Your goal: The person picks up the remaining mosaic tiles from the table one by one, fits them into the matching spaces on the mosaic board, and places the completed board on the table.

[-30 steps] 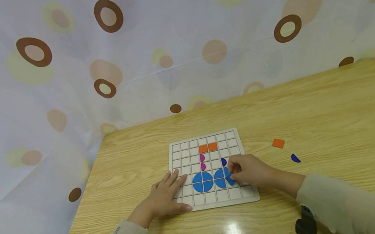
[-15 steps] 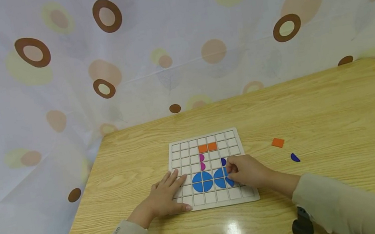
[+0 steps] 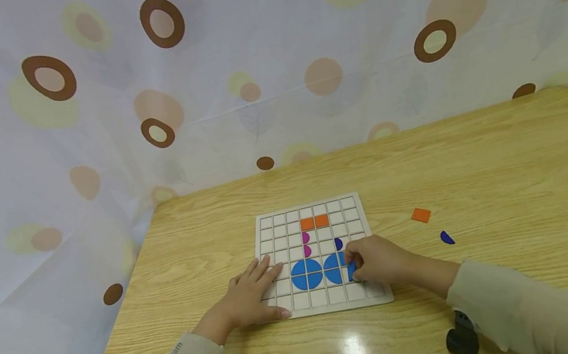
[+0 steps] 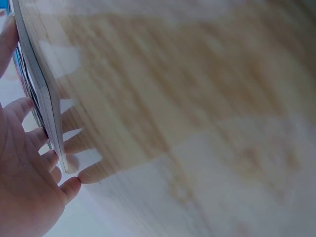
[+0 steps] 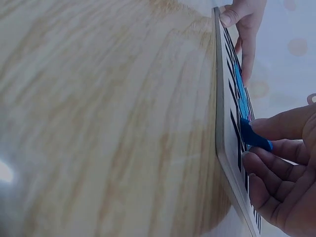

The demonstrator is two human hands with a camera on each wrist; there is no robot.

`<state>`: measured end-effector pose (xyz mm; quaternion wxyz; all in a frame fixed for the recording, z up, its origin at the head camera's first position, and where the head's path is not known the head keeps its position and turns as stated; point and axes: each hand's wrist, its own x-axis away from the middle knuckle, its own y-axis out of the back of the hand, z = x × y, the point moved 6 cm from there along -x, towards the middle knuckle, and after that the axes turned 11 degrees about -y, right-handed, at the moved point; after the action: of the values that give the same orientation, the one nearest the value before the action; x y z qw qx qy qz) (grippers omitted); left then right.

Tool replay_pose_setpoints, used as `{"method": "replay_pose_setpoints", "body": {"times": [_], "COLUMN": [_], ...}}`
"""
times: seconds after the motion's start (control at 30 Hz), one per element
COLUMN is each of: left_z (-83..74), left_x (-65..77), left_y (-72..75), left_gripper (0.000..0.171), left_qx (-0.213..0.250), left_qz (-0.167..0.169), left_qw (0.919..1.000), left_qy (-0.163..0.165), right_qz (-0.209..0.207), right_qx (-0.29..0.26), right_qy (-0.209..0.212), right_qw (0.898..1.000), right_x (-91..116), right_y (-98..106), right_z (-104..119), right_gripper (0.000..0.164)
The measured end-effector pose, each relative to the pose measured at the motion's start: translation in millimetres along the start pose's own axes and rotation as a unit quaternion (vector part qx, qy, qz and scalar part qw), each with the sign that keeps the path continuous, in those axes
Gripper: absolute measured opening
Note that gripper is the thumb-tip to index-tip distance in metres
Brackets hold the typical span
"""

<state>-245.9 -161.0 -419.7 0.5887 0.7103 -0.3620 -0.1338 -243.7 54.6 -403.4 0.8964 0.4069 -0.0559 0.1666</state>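
Note:
A white board with a square grid (image 3: 302,302) lies on the table. My left hand (image 3: 254,294) rests on its left side with straight, spread fingers. Between thumb and fingers, my right hand (image 3: 379,257) pinches a blue quarter-circle piece (image 5: 253,136), which stands tilted over the board's lower right part. Left of it are a full blue circle (image 3: 299,268) made of quarter pieces and a partly covered second blue circle (image 3: 334,278). Higher on the grid sit two orange squares (image 3: 307,224), two magenta half-circles (image 3: 305,238) and a dark blue half-circle (image 3: 338,243).
Right of the board, a loose orange square (image 3: 421,215) and a loose dark blue half-circle (image 3: 447,237) lie on the wooden table (image 3: 503,168). A patterned cloth (image 3: 274,37) hangs behind the table. Each wrist carries a black camera mount (image 3: 461,341).
My right hand has tilted the blue quarter-circle piece up, baring part of the white cell beneath it. The left hand has stayed in place on the board.

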Motion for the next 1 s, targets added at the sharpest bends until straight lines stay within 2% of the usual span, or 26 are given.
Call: {"method": "replay_pose_setpoints", "body": {"times": [0.5,1.0], "left_z": [-0.1,-1.9], "left_x": [-0.3,0.2], "left_y": [0.8,2.4], "left_gripper": [0.084,0.084], "left_qx": [0.001,0.005], "left_qz": [-0.003,0.004], "left_qw": [1.0,1.0], "left_qy": [-0.006,-0.001], "right_qz": [-0.007,-0.004], "right_qx": [0.072,0.095], "right_qy": [0.011,0.013], "right_qw": [0.997,0.995], "right_x": [-0.3,-2.6], "right_y": [3.8,0.7], "right_z": [0.3,3.2], "right_gripper": [0.013,0.008]}}
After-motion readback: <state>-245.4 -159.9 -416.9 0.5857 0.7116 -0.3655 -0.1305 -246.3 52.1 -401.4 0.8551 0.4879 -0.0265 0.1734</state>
